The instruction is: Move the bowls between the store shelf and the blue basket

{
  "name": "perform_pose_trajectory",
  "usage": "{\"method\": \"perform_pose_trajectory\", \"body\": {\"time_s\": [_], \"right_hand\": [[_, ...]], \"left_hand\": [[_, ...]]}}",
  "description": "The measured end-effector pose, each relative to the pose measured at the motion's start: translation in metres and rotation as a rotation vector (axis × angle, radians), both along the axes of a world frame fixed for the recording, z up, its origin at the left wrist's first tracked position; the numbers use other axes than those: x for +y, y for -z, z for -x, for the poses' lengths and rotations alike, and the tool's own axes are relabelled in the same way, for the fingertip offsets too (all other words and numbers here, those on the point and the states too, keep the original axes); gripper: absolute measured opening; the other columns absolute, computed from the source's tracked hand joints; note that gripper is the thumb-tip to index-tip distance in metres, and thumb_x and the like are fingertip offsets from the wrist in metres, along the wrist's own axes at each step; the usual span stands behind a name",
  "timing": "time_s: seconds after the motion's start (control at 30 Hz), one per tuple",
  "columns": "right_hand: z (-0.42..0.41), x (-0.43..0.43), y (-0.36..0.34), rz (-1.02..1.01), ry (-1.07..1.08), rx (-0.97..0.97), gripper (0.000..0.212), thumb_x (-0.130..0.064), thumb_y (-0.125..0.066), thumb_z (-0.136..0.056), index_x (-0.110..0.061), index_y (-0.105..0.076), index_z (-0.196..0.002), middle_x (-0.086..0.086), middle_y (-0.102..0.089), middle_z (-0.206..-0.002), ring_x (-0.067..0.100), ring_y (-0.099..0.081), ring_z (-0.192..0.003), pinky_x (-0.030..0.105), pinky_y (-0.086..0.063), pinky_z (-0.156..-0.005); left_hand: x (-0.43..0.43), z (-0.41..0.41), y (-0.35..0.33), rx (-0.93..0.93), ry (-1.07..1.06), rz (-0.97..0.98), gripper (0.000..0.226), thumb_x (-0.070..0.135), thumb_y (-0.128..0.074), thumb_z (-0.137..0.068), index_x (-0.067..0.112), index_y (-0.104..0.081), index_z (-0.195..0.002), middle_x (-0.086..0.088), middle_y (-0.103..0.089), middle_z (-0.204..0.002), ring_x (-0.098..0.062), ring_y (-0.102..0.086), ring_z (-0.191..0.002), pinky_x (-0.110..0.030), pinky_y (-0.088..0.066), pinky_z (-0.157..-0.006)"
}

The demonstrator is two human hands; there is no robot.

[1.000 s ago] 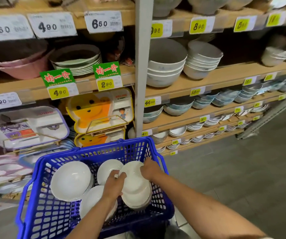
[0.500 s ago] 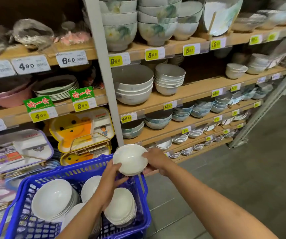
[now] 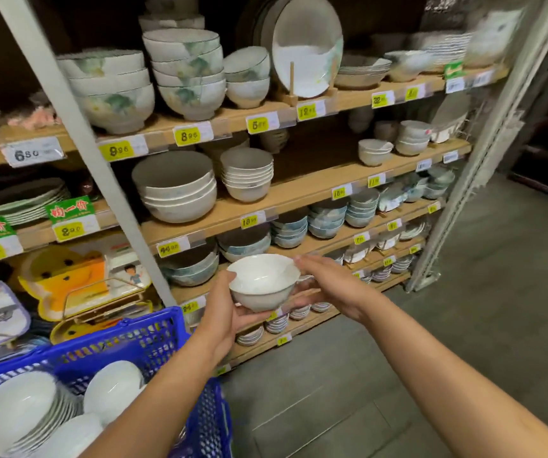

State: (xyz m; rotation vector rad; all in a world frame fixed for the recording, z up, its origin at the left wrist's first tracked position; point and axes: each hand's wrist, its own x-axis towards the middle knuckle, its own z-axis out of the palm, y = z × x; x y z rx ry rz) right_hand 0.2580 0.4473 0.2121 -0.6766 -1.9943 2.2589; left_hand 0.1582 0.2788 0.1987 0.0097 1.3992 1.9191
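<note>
A small white bowl (image 3: 261, 281) is held upright in front of the lower shelves, well above and right of the blue basket (image 3: 140, 345). My left hand (image 3: 224, 312) cups it from below and the left, thumb on its rim. My right hand (image 3: 325, 285) touches its right rim, fingers fairly straight and blurred. Several stacks of white bowls (image 3: 18, 411) lie in the basket at the lower left. The wooden store shelf (image 3: 299, 190) carries more bowl stacks.
A grey upright post (image 3: 77, 140) divides the shelving. Plates and yellow children's trays (image 3: 77, 279) fill the left bay. A second metal post (image 3: 484, 153) ends the shelf at the right. Grey floor (image 3: 431, 325) lies below and to the right.
Both hands lifted one white bowl off a stack in the basket and carried it up and to the right, turning it upright. The view swung upward toward the shelves.
</note>
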Motion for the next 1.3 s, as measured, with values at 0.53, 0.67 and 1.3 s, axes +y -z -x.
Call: {"method": "perform_pose_trajectory", "body": {"time_s": [0.53,0.67,1.3], "right_hand": [[-0.102,0.134,-0.036,0.112,0.147,0.169,0.059,-0.055,-0.055,-0.083,-0.019,-0.059,-0.129,0.01,-0.067,-0.123,0.022,-0.063,-0.113,0.042,-0.048,-0.1],[-0.081,0.162,-0.029,0.179,0.148,0.198,0.059,-0.061,-0.049,-0.084,-0.02,-0.059,-0.126,0.007,-0.067,-0.123,0.026,-0.061,-0.118,0.047,-0.046,-0.103],[0.098,0.291,-0.013,0.164,0.224,0.24,0.048,-0.049,-0.063,-0.082,-0.016,-0.066,-0.116,0.004,-0.073,-0.106,0.013,-0.068,-0.094,0.024,-0.055,-0.077]], "left_hand": [[0.174,-0.059,-0.043,0.02,0.387,0.041,0.036,0.041,-0.045,-0.084,0.014,-0.06,-0.102,-0.015,-0.071,-0.074,-0.029,-0.067,-0.059,-0.029,-0.048,-0.046],[0.207,-0.035,-0.043,-0.008,0.428,0.018,0.039,0.041,-0.041,-0.084,0.012,-0.061,-0.099,-0.015,-0.067,-0.07,-0.027,-0.062,-0.05,-0.023,-0.042,-0.04],[0.339,0.129,-0.034,-0.036,0.33,-0.039,0.063,0.061,-0.029,-0.096,0.013,-0.049,-0.132,-0.024,-0.065,-0.118,-0.042,-0.065,-0.103,-0.048,-0.056,-0.074]]}}
